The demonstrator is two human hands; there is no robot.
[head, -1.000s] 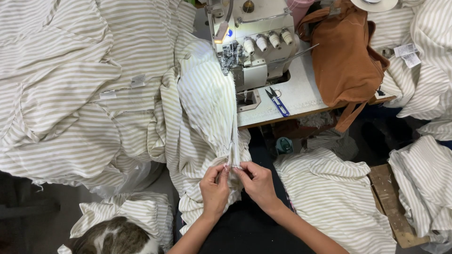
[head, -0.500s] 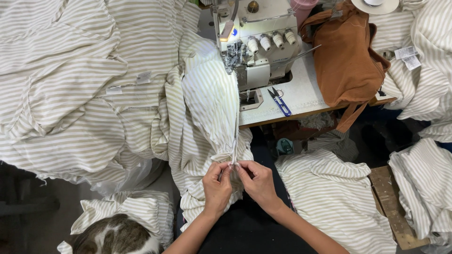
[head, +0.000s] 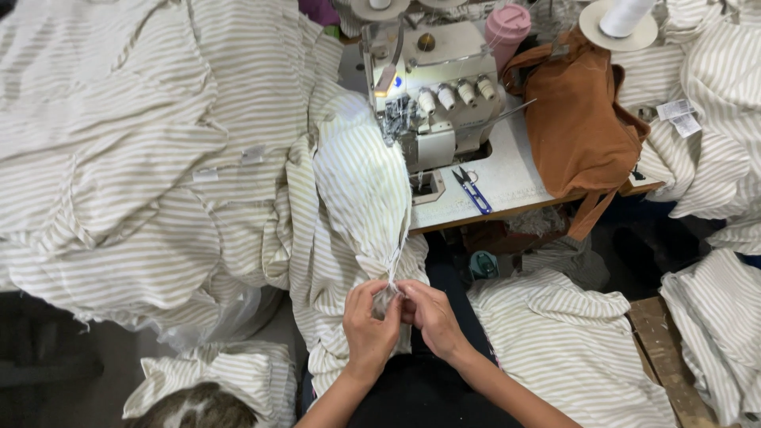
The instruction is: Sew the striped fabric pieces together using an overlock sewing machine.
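Observation:
A cream striped fabric piece (head: 357, 190) runs from the sewing machine (head: 432, 87) down to my lap. My left hand (head: 369, 329) and my right hand (head: 428, 313) meet at its lower end, both pinching the fabric edge between fingertips. The cloth is stretched in a taut fold from the machine's needle area to my hands. Small blue-handled snips (head: 472, 189) lie on the white machine table (head: 515, 170), to the right of the cloth.
A large heap of striped fabric (head: 135, 158) fills the left. More striped pieces (head: 571, 349) lie right of my lap and at far right. A brown bag (head: 583, 119), a pink cup (head: 507, 24) and a thread cone (head: 622, 17) stand by the machine. A wooden plank (head: 662, 349) lies lower right.
My hands stay together on the fabric edge, fingers shifting slightly. The view has tilted a little, so the machine and table appear lower in the frame.

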